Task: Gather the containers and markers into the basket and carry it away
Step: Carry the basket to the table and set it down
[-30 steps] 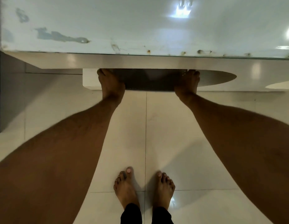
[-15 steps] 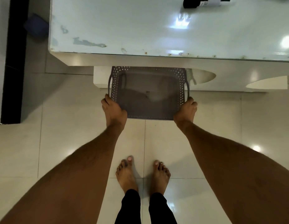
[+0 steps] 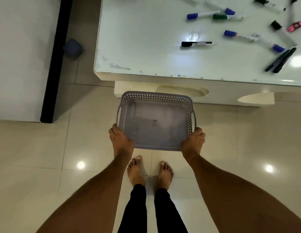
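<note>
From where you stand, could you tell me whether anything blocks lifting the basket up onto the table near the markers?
Nothing visible does. The lavender perforated plastic basket, gripped by the left hand and right hand, sits clear of the white glossy table; the nearest black marker lies further in.

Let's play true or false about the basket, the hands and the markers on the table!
1. Both hands hold the basket. True: the left hand and the right hand grip its near corners.
2. The basket is full of markers. False: it looks empty.
3. Markers lie on the table. True, like the black marker.
4. The basket sits on the table. False: it is held over the floor.
</note>
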`<state>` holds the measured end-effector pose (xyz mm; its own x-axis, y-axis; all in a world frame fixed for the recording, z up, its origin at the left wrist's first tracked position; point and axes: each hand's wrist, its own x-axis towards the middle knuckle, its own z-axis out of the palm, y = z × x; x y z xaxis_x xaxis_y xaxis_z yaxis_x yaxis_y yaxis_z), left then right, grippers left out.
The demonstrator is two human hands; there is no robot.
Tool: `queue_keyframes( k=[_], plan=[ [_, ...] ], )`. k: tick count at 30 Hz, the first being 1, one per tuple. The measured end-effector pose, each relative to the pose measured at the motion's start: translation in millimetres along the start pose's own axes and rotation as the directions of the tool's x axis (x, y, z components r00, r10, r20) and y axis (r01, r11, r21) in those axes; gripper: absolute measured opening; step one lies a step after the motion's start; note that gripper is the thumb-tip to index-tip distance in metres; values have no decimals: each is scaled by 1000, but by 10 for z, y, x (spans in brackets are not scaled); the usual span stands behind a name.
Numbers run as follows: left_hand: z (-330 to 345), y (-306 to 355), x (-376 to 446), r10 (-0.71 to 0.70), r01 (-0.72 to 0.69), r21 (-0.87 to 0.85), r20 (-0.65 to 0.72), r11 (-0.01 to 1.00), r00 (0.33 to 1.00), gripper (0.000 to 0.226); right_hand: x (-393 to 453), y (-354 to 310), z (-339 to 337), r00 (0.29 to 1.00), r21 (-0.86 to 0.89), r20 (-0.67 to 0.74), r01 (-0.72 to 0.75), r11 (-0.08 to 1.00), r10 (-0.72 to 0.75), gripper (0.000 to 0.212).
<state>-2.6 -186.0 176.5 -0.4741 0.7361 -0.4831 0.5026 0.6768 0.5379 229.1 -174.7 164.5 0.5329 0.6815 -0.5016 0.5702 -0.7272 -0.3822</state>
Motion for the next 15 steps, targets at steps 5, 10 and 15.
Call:
queue_keyframes(
  k=[5, 10, 15],
  plan=[
    [-366, 206, -258, 19, -20, -29, -35, 999, 999, 79, -311, -199, -410, 1000, 27, -18, 13, 1000, -12, 65],
    [-721, 497, -237, 73, -78, -63, -82, 995, 994, 81, -432, -586, -731, 996, 81, -64, 70, 994, -64, 68],
    [-1026, 848, -29, 114, -127, -95, -127, 987, 985, 80, -321, -1042, -895, 983, 84, -107, 159, 984, -150, 72]
  ],
)
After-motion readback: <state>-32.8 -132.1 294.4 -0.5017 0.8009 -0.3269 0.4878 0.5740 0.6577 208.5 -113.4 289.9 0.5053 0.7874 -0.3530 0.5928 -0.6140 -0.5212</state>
